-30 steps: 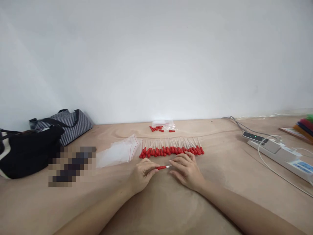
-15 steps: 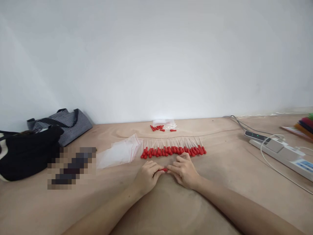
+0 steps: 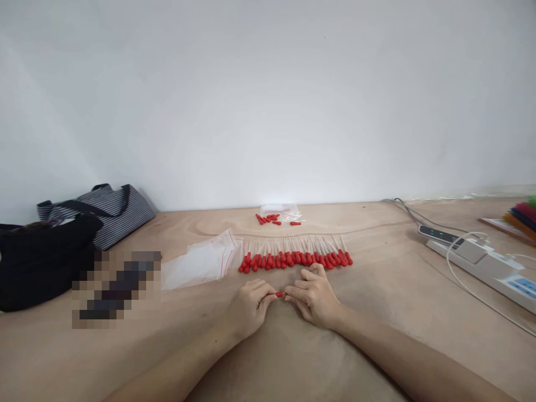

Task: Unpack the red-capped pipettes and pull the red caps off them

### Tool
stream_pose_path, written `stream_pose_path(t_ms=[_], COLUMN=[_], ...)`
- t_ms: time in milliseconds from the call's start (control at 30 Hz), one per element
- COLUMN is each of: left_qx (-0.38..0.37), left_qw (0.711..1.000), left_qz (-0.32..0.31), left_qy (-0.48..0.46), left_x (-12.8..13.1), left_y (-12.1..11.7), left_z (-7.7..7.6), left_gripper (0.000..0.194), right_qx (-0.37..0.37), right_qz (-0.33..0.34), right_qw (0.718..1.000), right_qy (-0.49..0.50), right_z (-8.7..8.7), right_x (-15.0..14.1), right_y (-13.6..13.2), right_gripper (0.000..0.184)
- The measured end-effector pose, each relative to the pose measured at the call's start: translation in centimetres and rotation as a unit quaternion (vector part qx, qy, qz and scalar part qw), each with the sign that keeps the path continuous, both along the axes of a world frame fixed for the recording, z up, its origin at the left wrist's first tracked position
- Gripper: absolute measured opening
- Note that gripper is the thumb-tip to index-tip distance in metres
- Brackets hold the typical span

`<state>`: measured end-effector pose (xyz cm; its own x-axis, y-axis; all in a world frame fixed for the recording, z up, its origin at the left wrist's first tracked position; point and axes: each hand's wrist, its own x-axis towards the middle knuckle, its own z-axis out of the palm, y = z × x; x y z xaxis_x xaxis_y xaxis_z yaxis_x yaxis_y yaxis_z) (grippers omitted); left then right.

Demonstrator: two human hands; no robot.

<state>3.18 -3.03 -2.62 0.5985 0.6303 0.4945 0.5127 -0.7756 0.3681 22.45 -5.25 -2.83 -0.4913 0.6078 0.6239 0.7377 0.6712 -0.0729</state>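
My left hand [image 3: 250, 306] pinches a small red rubber dropper bulb [image 3: 279, 294] between thumb and fingertips. Facing it, my right hand [image 3: 312, 296] is closed in a pinch right at the bulb's other end; what its fingers hold is hidden, perhaps a thin clear tube. Just beyond both hands lies a long row of droppers [image 3: 297, 258], their red bulbs towards me and their clear, slim tubes pointing at the wall. Farther back are several loose red bulbs [image 3: 268, 218] beside a clear bag [image 3: 278, 210] and thin clear tubes [image 3: 294, 216].
Flat plastic zip bags [image 3: 201, 262] lie left of the row. At the left stand a black bag [image 3: 46, 262] and a striped bag [image 3: 121, 215], with a blurred-out dark object in front. A power strip [image 3: 498, 271] with cables lies at the right, near coloured bristly items [image 3: 523, 218].
My fingertips have drawn slightly apart, so more of the red bulb shows between them. The row of droppers lies as before; the view has shifted a little.
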Motion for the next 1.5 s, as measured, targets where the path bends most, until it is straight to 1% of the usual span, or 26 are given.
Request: stream_pose_path(t_ms=[267,367,433,533,633,700,767,867,933,1033,1100,1167,1233,1300,1400,1500], left_qx=[0.025,0.026,0.022,0.015,0.031,0.034,0.021,0.014,0.025,0.043,0.037,0.022,0.014,0.019,0.043,0.045], left_qw=[1.0,1.0,1.0,1.0,0.999,0.998,0.997,0.995,0.994,0.995,0.991,0.988,0.988,0.991,0.993,0.994], left_qz=[-0.002,-0.006,0.003,0.02,0.023,0.046,0.076,0.103,0.102,0.051,0.017,0.006,0.013,0.025,0.044,0.047], left_qy=[0.009,0.006,-0.002,-0.016,-0.02,-0.022,-0.019,-0.006,0.013,0.078,0.128,0.154,0.151,0.13,0.098,0.085], left_x=[0.2,0.1,-0.1,-0.5,-0.5,-0.5,-0.4,-0.8,-1.3,-2.1,-2.5,-2.6,-2.4,-2.2,-2.0,-2.0], left_y=[-0.3,-0.2,-0.1,0.3,0.6,0.8,0.9,0.7,0.3,-0.2,-0.6,-0.8,-0.9,-1.0,-1.1,-1.1], left_z=[0.6,0.7,0.8,0.6,0.2,-0.2,-0.5,-0.5,-0.2,0.5,0.9,1.1,1.0,0.7,0.3,0.2], left_gripper=[0.023,0.024,0.024,0.022,0.018,0.018,0.02,0.032,0.038,0.038,0.038,0.035,0.032,0.031,0.032,0.032], right_qx=[-0.006,-0.009,-0.012,-0.014,-0.023,-0.037,-0.058,-0.086,-0.089,-0.092,-0.105,-0.129,-0.155,-0.17,-0.162,-0.142], right_qz=[-0.004,0.0,-0.002,-0.029,-0.064,-0.082,-0.088,-0.071,-0.056,-0.042,-0.04,-0.04,-0.034,-0.018,0.017,0.049], right_qw=[1.0,1.0,1.0,0.999,0.997,0.996,0.994,0.993,0.993,0.992,0.99,0.988,0.984,0.982,0.984,0.988], right_qy=[-0.001,0.005,0.013,0.031,0.022,0.004,0.002,0.029,0.052,0.077,0.081,0.078,0.076,0.075,0.065,0.021], right_z=[0.0,-0.1,-0.1,-0.3,-0.6,-0.9,-1.2,-1.6,-1.7,-1.5,-1.2,-0.8,-0.4,-0.2,0.2,0.5], right_x=[-0.1,0.0,0.3,0.8,1.1,1.0,0.9,0.8,0.7,0.5,0.2,0.0,-0.1,-0.1,0.4,0.9], right_y=[0.0,0.0,0.0,0.2,0.2,0.1,0.0,0.0,0.1,-0.2,-0.6,-1.3,-1.8,-2.2,-2.3,-2.1], right_gripper=[0.018,0.018,0.017,0.017,0.02,0.026,0.031,0.034,0.034,0.03,0.025,0.022,0.02,0.022,0.03,0.038])
